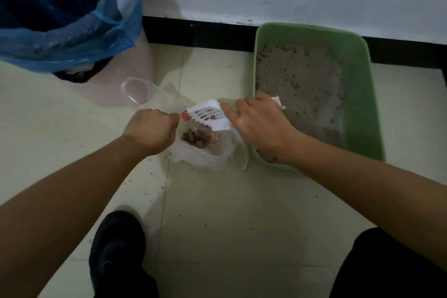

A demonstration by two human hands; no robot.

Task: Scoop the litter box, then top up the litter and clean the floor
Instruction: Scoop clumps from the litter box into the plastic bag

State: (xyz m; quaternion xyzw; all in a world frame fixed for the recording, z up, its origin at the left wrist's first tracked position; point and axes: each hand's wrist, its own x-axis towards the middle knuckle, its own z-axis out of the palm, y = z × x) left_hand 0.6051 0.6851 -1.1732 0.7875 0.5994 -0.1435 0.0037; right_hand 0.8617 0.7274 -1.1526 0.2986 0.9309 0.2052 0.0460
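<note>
Bag (pixel 200 157): being held open at its rim by the fisted left hand (pixel 151 129), for catching clumps (pixel 197 138).
Scoop (pixel 208 115): being gripped and tipped over it by the right hand (pixel 260 123).

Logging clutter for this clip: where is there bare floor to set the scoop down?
Open tile lies between the shoe and the bag, and between the bin and the litter box. It is crowded where the left hand, right hand and scoop meet over the bag.
</note>
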